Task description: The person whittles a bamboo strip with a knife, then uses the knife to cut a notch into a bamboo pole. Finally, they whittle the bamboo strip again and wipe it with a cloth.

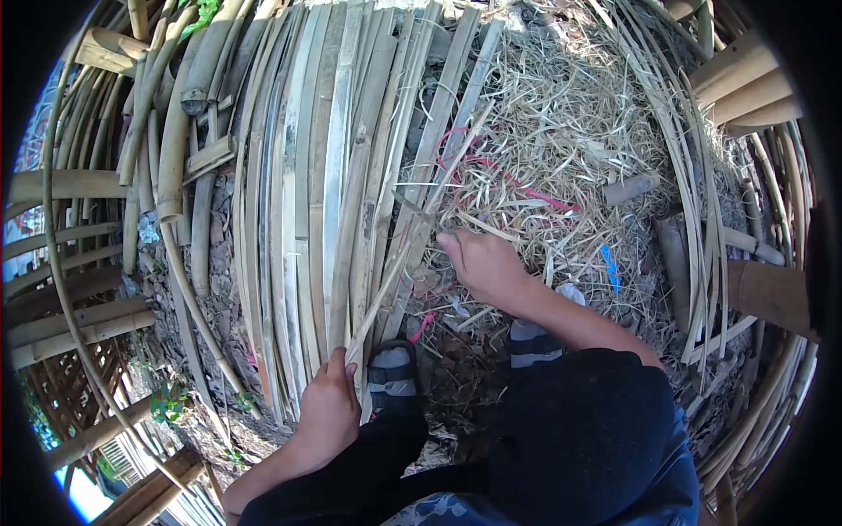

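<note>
My left hand (330,399) is closed on the lower end of a thin bamboo strip (382,294) that slants up and to the right. Near the middle, my right hand (482,267) is closed, with a knife (412,207) whose dark blade points up-left from the fist; its handle is mostly hidden by the fingers. The blade lies beside or across the strip, and I cannot tell whether they touch. Long split bamboo slats (303,193) lie side by side beyond and left of my hands.
Pale shavings (561,131) cover the ground at the upper right, with a red ribbon (544,197) and a blue scrap (611,267). Bamboo poles (172,167) stand at the left. Thin strips (693,184) hang at the right. My sandalled feet (392,373) are below.
</note>
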Demonstrator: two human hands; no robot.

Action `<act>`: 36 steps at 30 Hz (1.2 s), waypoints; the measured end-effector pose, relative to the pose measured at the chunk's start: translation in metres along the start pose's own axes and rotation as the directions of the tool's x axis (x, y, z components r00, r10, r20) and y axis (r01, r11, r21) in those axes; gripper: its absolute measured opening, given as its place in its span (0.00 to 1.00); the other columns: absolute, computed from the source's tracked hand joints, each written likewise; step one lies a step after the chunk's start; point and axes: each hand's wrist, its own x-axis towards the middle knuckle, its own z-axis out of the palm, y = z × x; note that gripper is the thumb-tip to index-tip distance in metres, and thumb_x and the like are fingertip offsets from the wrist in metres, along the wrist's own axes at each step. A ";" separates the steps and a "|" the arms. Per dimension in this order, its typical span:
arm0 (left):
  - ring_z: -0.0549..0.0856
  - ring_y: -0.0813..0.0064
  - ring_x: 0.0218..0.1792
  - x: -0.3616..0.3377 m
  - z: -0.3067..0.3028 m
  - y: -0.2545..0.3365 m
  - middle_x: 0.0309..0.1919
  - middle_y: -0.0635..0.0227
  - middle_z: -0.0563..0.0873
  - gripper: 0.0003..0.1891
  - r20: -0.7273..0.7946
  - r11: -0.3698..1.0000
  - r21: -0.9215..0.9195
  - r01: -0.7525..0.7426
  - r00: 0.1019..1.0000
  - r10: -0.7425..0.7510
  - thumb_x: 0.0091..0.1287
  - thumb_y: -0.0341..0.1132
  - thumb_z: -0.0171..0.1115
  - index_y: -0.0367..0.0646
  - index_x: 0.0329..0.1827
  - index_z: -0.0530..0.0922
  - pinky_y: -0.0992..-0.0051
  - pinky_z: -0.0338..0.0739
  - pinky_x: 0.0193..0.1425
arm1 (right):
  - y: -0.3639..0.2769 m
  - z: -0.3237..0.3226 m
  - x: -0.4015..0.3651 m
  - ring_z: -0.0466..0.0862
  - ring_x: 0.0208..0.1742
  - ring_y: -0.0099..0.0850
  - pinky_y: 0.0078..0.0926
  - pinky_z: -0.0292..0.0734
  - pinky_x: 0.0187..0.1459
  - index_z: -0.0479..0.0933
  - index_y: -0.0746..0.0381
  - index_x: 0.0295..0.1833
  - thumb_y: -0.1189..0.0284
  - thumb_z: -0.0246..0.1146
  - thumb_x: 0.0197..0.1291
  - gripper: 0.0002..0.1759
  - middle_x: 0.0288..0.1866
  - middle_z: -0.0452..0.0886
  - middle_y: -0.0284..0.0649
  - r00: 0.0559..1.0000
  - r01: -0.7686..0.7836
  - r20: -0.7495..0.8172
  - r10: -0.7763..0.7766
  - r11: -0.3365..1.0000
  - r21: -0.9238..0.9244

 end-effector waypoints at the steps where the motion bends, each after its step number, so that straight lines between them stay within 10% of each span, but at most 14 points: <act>1: 0.82 0.34 0.35 0.001 0.000 0.001 0.36 0.35 0.81 0.14 -0.003 1.000 -0.002 0.002 1.000 -0.002 0.76 0.27 0.50 0.25 0.59 0.69 0.46 0.77 0.38 | -0.009 0.007 -0.008 0.83 0.22 0.53 0.51 0.78 0.26 0.75 0.67 0.33 0.55 0.51 0.77 0.27 0.18 0.78 0.52 0.998 0.067 -0.020 -0.067 0.998 0.017; 36: 0.83 0.34 0.32 0.004 -0.003 0.017 0.28 0.36 0.81 0.12 -0.022 0.999 -0.024 0.029 0.999 -0.030 0.77 0.27 0.50 0.25 0.55 0.72 0.49 0.75 0.35 | -0.001 -0.020 0.010 0.85 0.28 0.55 0.53 0.81 0.31 0.80 0.71 0.35 0.55 0.43 0.80 0.32 0.23 0.81 0.58 0.999 -0.045 0.003 0.045 0.997 -0.062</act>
